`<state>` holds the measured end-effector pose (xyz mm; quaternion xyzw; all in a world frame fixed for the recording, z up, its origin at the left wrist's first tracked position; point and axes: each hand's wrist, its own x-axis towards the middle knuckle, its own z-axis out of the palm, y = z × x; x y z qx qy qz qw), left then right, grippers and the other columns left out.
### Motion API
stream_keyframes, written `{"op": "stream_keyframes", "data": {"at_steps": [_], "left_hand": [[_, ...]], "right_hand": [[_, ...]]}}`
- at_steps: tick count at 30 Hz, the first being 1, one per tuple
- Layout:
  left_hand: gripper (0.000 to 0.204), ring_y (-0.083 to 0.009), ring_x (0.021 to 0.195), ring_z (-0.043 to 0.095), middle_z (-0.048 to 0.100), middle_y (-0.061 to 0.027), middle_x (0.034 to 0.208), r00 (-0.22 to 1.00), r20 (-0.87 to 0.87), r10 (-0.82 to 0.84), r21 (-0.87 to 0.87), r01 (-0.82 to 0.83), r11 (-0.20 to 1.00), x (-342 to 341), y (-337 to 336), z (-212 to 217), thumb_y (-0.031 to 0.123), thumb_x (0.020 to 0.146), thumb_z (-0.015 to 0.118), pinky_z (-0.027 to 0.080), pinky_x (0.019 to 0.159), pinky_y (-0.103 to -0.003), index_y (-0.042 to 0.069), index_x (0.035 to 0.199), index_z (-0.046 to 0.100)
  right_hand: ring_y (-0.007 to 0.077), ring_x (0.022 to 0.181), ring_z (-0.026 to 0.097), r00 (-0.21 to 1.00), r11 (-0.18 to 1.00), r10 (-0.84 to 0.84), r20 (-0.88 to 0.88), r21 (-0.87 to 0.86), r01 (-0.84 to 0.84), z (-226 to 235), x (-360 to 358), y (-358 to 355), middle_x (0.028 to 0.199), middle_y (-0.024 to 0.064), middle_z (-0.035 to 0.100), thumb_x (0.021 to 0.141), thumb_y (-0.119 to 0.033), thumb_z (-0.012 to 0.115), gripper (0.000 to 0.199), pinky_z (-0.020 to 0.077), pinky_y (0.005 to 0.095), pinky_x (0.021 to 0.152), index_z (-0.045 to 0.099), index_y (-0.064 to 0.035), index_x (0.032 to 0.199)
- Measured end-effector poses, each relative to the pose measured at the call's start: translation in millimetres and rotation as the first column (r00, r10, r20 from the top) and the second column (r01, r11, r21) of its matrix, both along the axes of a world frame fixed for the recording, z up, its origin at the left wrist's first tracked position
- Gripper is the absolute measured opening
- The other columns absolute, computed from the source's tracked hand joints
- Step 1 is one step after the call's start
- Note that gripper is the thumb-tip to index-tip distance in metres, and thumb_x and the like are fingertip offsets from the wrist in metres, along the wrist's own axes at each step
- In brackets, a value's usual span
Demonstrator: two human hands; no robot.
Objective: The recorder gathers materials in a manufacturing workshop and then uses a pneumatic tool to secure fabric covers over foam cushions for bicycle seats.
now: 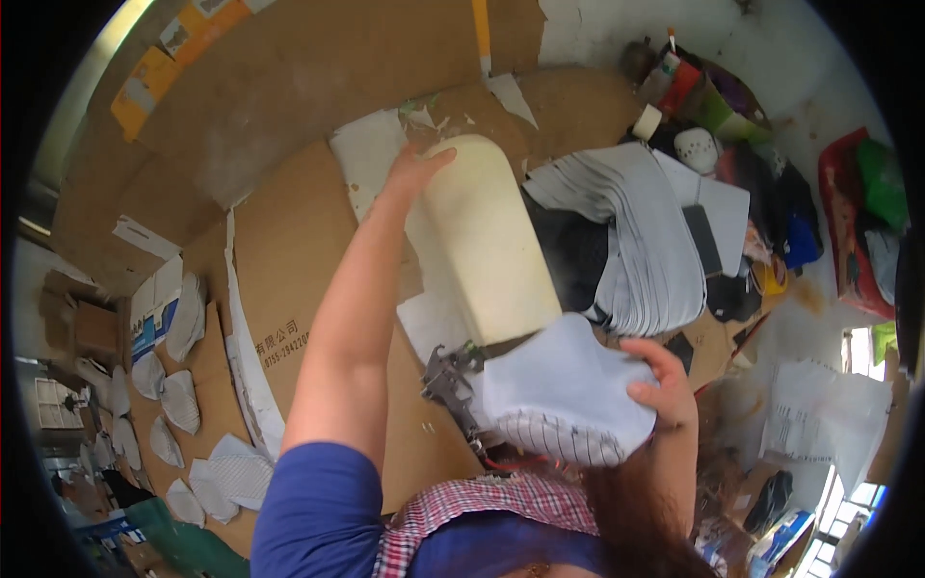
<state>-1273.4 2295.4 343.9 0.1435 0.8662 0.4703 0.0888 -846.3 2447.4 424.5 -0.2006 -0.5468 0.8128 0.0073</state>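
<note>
My left hand (412, 171) reaches out and rests on the far left edge of a cream foam pad (482, 241) that lies on the cardboard-covered table (289, 231). Close to my body, my right hand (665, 385) grips a light grey fabric piece (564, 390) with a striped lower edge. A metal spray gun (451, 378) sits just left of the fabric piece, partly hidden behind it. To the right of the foam pad lies a fanned stack of grey fabric pieces (641, 231), with dark fabric between the two.
More shaped grey pieces (178, 405) lie scattered at the left. Cluttered bottles, a tape roll (647, 121) and bags (853, 222) fill the far right. White paper sheets (819, 414) lie at the right. Torn white paper (371, 154) sits under the foam pad.
</note>
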Motion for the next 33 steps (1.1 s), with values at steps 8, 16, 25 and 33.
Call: {"op": "stream_keyframes", "data": {"at_steps": [8,16,25,33], "left_hand": [[0.073,-0.0222,0.092,0.057,0.060,-0.0125,0.099,0.985,0.094,-0.147,-0.013,0.149,0.989,-18,8,-5,0.045,0.043,0.076,0.045,0.079,-0.032,0.001,0.099,0.059],[0.076,-0.0281,0.092,0.052,0.050,-0.0167,0.096,0.864,0.057,0.500,0.619,-0.423,0.662,112,-214,81,0.030,0.056,0.076,0.044,0.079,-0.037,-0.005,0.109,0.035],[0.047,-0.0148,0.047,0.052,0.055,-0.0095,0.071,0.399,0.848,0.350,0.232,-0.872,0.431,293,-281,-13,0.041,0.069,0.063,0.042,0.036,-0.027,-0.001,0.089,0.053],[0.056,-0.0117,0.083,0.048,0.053,-0.0057,0.093,0.870,0.423,0.252,0.672,-0.488,0.556,303,-360,71,0.056,0.075,0.050,0.040,0.069,-0.028,0.002,0.089,0.056]], "right_hand": [[0.0185,0.090,0.055,0.983,0.981,-0.168,-0.072,-0.106,0.160,-13,3,-3,0.098,0.0115,0.056,0.062,-0.003,0.068,0.053,0.0432,0.0281,0.080,0.047,0.0021,0.111],[0.0192,0.098,0.049,0.995,0.989,0.025,-0.101,0.148,-0.010,35,-63,-37,0.108,0.0105,0.050,0.066,-0.009,0.063,0.052,0.0368,0.0291,0.087,0.045,0.0006,0.114],[0.0170,0.091,0.046,0.825,0.718,0.543,-0.154,0.595,-0.362,107,-137,-152,0.102,0.0080,0.050,0.076,0.000,0.054,0.037,0.0360,0.0287,0.082,0.049,0.0010,0.112],[0.0210,0.105,0.045,0.545,0.564,0.794,-0.267,0.659,-0.498,132,-141,-267,0.120,0.0118,0.043,0.079,-0.010,0.046,0.047,0.0336,0.0325,0.092,0.036,-0.0005,0.124]]}}
